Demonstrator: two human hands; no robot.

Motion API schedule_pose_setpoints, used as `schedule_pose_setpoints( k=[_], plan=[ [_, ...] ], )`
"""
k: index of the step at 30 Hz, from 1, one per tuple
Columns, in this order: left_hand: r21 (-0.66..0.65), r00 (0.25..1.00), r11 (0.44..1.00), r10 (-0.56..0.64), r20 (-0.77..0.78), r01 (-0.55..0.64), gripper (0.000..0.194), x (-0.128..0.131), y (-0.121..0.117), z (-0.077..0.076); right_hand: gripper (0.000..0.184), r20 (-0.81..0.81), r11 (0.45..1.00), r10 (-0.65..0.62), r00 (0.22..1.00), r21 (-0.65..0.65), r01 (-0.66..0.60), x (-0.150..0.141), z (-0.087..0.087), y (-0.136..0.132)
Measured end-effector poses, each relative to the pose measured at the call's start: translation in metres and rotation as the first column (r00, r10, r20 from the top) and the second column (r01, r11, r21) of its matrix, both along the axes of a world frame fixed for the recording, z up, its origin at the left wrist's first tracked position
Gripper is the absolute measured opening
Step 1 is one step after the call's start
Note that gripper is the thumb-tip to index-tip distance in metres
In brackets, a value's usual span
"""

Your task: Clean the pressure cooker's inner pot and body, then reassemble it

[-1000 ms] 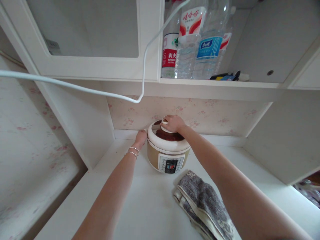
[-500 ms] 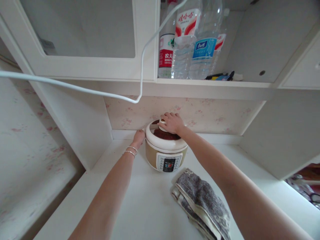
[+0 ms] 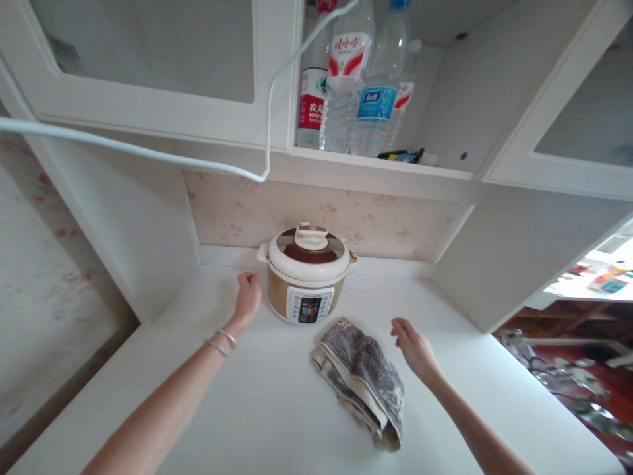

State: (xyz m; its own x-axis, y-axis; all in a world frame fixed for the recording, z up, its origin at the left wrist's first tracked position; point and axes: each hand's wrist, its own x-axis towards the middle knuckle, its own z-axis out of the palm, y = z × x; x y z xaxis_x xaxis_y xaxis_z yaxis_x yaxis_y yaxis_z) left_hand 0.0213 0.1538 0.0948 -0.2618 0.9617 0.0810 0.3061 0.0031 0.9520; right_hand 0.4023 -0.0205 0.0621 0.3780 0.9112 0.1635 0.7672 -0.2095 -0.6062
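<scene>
A small cream and tan electric cooker with a brown glass lid and white knob stands at the back of the white counter. My left hand hovers just left of the cooker, fingers curled in with nothing in them, two bangles on the wrist. My right hand is over the counter to the right of a folded grey patterned cloth, fingers loosely apart and holding nothing. Neither hand touches the cooker.
Several plastic water bottles stand on an open shelf above. A white cable hangs in a loop below the upper cabinet. A side panel bounds the counter at right, with a cluttered room beyond.
My right hand came off the cooker's lid knob and drew back toward me, beside the cloth. My left hand pulled back from behind the cooker's left side. The view tilted.
</scene>
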Motion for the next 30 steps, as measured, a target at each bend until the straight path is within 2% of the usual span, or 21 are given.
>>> schedule_pose_setpoints(
  k=[1, 2, 3, 4, 5, 6, 7, 8, 9, 10, 12, 15, 17, 22, 25, 27, 29, 30],
  plan=[
    [0.064, 0.994, 0.994, -0.083, -0.072, 0.087, 0.033, 0.004, -0.019, -0.007, 0.042, -0.040, 0.997, -0.046, 0.998, -0.064, 0.043, 0.012, -0.021, -0.010],
    [0.090, 0.965, 0.968, -0.219, -0.147, 0.234, 0.033, 0.010, -0.039, -0.012, 0.044, -0.072, 0.992, -0.078, 0.994, -0.103, 0.071, 0.020, -0.040, -0.018],
    [0.083, 0.889, 0.901, -0.398, -0.225, 0.425, 0.035, 0.019, -0.060, -0.016, 0.044, -0.105, 0.987, -0.101, 0.989, -0.139, 0.086, 0.024, -0.056, -0.025],
    [0.067, 0.776, 0.800, -0.552, -0.305, 0.596, 0.039, 0.029, -0.079, -0.017, 0.044, -0.111, 0.982, -0.123, 0.986, -0.156, 0.105, 0.024, -0.068, -0.030],
    [0.045, 0.627, 0.667, -0.674, -0.389, 0.744, 0.045, 0.040, -0.098, -0.018, 0.045, -0.104, 0.978, -0.142, 0.984, -0.165, 0.124, 0.021, -0.077, -0.033],
    [0.010, 0.445, 0.503, -0.756, -0.481, 0.864, 0.055, 0.052, -0.114, -0.018, 0.046, -0.087, 0.975, -0.158, 0.984, -0.173, 0.142, 0.017, -0.082, -0.036],
    [-0.014, 0.295, 0.370, -0.763, -0.576, 0.929, 0.067, 0.065, -0.127, -0.018, 0.046, -0.066, 0.972, -0.171, 0.983, -0.176, 0.157, 0.012, -0.085, -0.037],
    [-0.039, 0.183, 0.275, -0.732, -0.656, 0.961, 0.078, 0.078, -0.138, -0.019, 0.047, -0.050, 0.970, -0.179, 0.983, -0.174, 0.168, 0.007, -0.086, -0.038],
    [-0.066, 0.096, 0.206, -0.687, -0.720, 0.976, 0.085, 0.090, -0.145, -0.021, 0.048, -0.048, 0.970, -0.188, 0.981, -0.166, 0.177, 0.004, -0.085, -0.039],
    [-0.089, 0.038, 0.165, -0.639, -0.768, 0.982, 0.089, 0.101, -0.150, -0.024, 0.048, -0.063, 0.972, -0.197, 0.978, -0.146, 0.187, 0.002, -0.084, -0.039],
    [-0.141, -0.044, 0.124, -0.578, -0.815, 0.982, 0.088, 0.121, -0.153, -0.033, 0.049, -0.129, 0.974, -0.220, 0.967, -0.080, 0.211, 0.003, -0.082, -0.042],
    [-0.198, -0.117, 0.091, -0.546, -0.830, 0.976, 0.086, 0.142, -0.149, -0.047, 0.049, -0.226, 0.961, -0.267, 0.937, 0.010, 0.276, 0.010, -0.081, -0.049],
    [-0.189, -0.107, 0.111, -0.513, -0.852, 0.976, 0.081, 0.151, -0.145, -0.053, 0.048, -0.251, 0.952, -0.289, 0.924, 0.030, 0.306, 0.014, -0.082, -0.052],
    [-0.128, -0.015, 0.264, -0.392, -0.920, 0.956, 0.043, 0.157, -0.143, -0.057, 0.045, -0.263, 0.953, -0.288, 0.921, 0.013, 0.302, 0.010, -0.082, -0.051],
    [-0.133, 0.027, 0.365, -0.403, -0.915, 0.921, 0.041, 0.148, -0.140, -0.049, 0.045, -0.275, 0.947, -0.302, 0.913, 0.025, 0.320, 0.007, -0.081, -0.052],
    [-0.137, 0.110, 0.465, -0.466, -0.878, 0.874, 0.046, 0.134, -0.135, -0.038, 0.047, -0.293, 0.939, -0.318, 0.902, 0.034, 0.342, 0.007, -0.080, -0.055],
    [-0.105, 0.274, 0.571, -0.537, -0.797, 0.814, 0.048, 0.112, -0.125, -0.022, 0.048, -0.308, 0.938, -0.320, 0.896, 0.031, 0.346, 0.007, -0.080, -0.057],
    [-0.074, 0.376, 0.613, -0.570, -0.731, 0.787, 0.043, 0.097, -0.119, -0.014, 0.049, -0.309, 0.941, -0.313, 0.898, 0.029, 0.338, 0.007, -0.081, -0.057]
  ],
)
